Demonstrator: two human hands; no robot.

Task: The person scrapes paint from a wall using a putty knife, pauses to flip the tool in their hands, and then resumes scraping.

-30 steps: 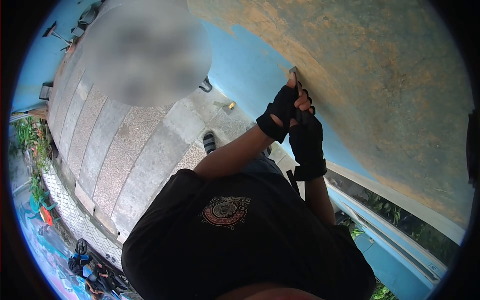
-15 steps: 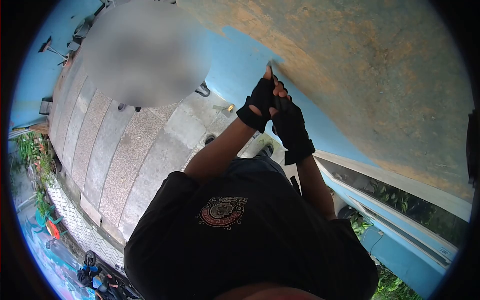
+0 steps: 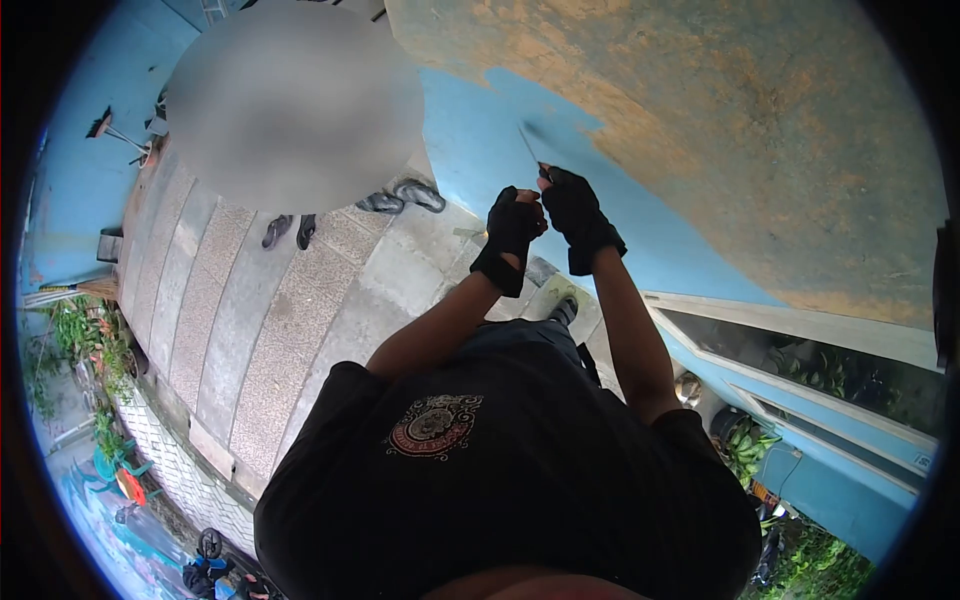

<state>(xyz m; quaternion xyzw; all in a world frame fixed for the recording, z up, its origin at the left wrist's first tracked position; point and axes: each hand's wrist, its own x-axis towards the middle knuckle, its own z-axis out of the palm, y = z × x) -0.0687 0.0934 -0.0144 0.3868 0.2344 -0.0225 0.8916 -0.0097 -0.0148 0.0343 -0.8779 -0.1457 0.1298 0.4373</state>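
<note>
My right hand (image 3: 577,208), in a black fingerless glove, is closed around a scraper (image 3: 529,144) whose thin blade shows nearly edge-on, pointing up toward the wall. Its handle is hidden in the grip. Close on the left is my left hand (image 3: 514,222), gloved alike, with its fingers curled; whether anything is inside them is hidden. Both hands are in front of the wall (image 3: 470,120), where light blue paint borders a rough brown and grey patch (image 3: 700,130). A dark shadow lies on the blue paint beside the blade tip; contact cannot be made out.
Another person's shoes (image 3: 415,195) stand on the paved floor (image 3: 300,290) at the left, with a pair of sandals (image 3: 290,231) nearby. A window frame (image 3: 800,370) runs along the lower right. Plants (image 3: 750,450) grow beneath it. A broom (image 3: 115,128) leans far left.
My hands, earlier together on the scraper near the paint edge, are now slightly apart. The left has moved down off it, and the blade shows more fully. The whole view has shifted.
</note>
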